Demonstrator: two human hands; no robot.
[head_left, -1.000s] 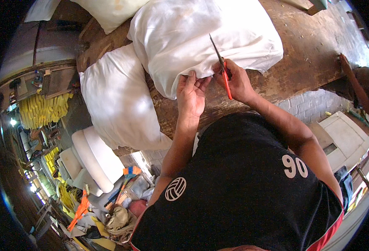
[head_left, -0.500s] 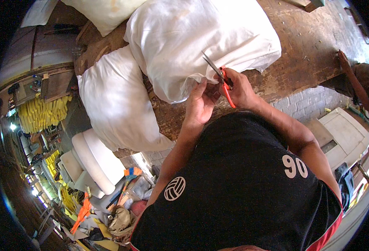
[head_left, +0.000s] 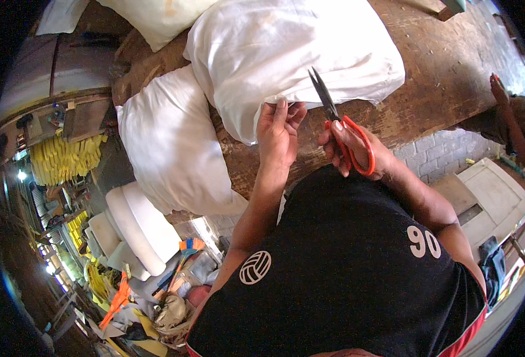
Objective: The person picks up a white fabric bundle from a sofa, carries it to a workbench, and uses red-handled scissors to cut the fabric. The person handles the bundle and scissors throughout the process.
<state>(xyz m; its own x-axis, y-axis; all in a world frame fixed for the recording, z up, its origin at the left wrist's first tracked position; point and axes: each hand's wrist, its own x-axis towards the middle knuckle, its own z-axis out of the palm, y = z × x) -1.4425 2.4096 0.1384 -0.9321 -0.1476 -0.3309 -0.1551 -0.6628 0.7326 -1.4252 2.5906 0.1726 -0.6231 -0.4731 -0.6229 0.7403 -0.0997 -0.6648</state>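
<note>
A stuffed white pillow (head_left: pixel 292 53) lies on a worn wooden table (head_left: pixel 447 71). My left hand (head_left: pixel 279 134) pinches the pillow's near seam between its fingers. My right hand (head_left: pixel 352 152) holds red-handled scissors (head_left: pixel 340 128), their dark blades together and pointing up at the pillow's edge, just right of the left hand. A second white pillow (head_left: pixel 170 143) hangs over the table's left edge, touching the first.
A cream pillow (head_left: pixel 161 18) lies at the table's far side. Stacked white foam pads (head_left: pixel 134 226) and colourful clutter sit on the floor at left. Yellow bundles (head_left: pixel 63 157) hang on the left. Another person's arm (head_left: pixel 506 113) is at the right, by a white box (head_left: pixel 494 196).
The view has shifted a little. My right hand has drawn the scissors slightly away from the seam and tilted them. My left hand has slid along the pillow's edge.
</note>
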